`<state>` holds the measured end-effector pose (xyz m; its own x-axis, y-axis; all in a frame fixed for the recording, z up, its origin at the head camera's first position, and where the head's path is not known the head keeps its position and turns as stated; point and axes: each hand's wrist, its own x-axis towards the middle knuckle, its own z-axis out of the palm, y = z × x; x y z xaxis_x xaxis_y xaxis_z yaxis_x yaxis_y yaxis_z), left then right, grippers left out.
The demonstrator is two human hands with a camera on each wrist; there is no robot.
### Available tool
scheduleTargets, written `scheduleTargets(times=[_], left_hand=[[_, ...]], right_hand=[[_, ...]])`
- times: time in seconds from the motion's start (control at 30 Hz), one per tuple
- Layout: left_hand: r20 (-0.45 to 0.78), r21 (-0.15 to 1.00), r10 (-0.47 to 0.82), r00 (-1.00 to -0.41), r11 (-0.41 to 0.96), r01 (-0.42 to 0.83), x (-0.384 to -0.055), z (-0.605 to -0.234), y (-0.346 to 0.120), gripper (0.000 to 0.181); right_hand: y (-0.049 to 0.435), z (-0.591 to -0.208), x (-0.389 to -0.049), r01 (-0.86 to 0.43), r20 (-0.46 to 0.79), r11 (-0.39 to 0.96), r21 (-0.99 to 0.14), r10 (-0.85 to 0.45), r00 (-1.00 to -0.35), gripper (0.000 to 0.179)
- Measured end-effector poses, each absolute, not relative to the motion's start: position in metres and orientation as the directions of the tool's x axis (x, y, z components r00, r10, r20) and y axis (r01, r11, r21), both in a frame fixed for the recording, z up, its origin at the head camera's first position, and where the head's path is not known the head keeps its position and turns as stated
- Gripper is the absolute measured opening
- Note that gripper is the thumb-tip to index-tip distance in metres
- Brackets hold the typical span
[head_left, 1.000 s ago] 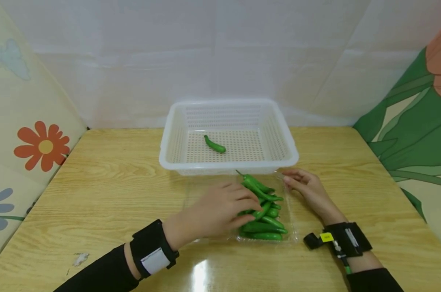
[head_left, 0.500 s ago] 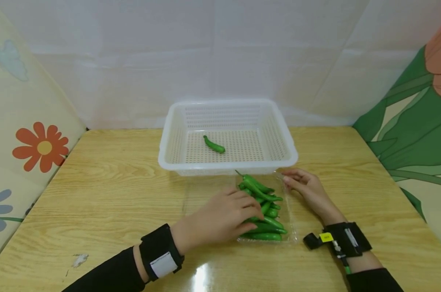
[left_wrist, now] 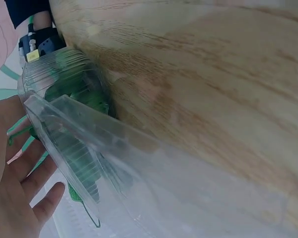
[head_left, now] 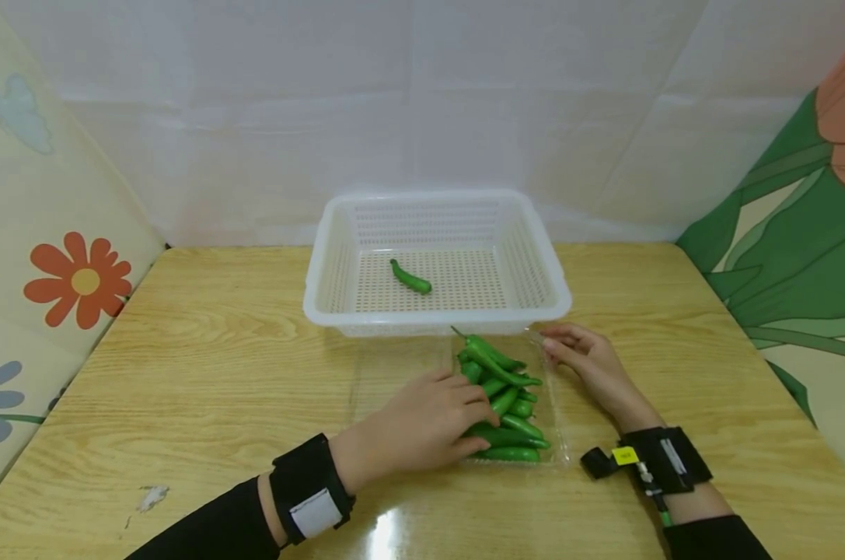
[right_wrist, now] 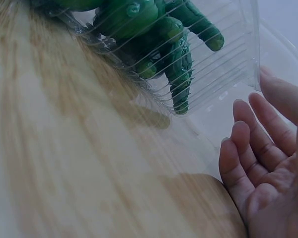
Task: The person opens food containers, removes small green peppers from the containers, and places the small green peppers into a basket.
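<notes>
Several green chili peppers lie piled in the right half of a clear plastic clamshell box, whose lid is folded out to the left. My left hand reaches over the lid, its fingertips at the left side of the peppers. In the left wrist view the fingers are spread and bent, near a thin green stem. My right hand pinches the box's far right corner with thumb and forefinger. Its other fingers curl loosely below the rim.
A white plastic basket stands just behind the box, with one green chili pepper on its floor. Both rest on a wooden table. A white cloth hangs behind, and patterned panels flank both sides.
My left hand has moved slightly nearer to me and down at the peppers' left side, uncovering more of the pile. My right hand and the basket stay as they were.
</notes>
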<state>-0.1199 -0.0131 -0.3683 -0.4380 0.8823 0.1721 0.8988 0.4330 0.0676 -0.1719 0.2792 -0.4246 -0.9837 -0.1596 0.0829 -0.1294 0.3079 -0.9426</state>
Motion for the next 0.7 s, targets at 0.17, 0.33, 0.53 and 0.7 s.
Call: scheduleTargets(times=[0.17,0.33,0.53,0.7], left_hand=[[0.136,0.081,0.886,-0.444,0.436,0.896,-0.119,-0.3677,-0.0126,0.03],[0.129,0.082,0.888,-0.442,0.435,0.897,-0.1188,-0.3684,-0.0125,0.03],[0.11,0.068,0.887,-0.448,0.443,0.894,-0.1171,-0.3682,-0.0109,0.028],[0.115,0.062,0.88,-0.461,0.456,0.888,-0.1162,-0.3695,-0.0101,0.026]], right_hand=[[0.2793,-0.4245,-0.1721,-0.129,0.082,0.306,-0.943,-0.16,-0.984,0.037],[0.28,-0.4245,-0.1727,-0.131,0.08,0.332,-0.934,-0.163,-0.983,0.038],[0.2808,-0.426,-0.1727,-0.137,0.086,0.331,-0.934,-0.166,-0.982,0.038],[0.2808,-0.4263,-0.1727,-0.138,0.088,0.33,-0.934,-0.162,-0.983,0.038]])
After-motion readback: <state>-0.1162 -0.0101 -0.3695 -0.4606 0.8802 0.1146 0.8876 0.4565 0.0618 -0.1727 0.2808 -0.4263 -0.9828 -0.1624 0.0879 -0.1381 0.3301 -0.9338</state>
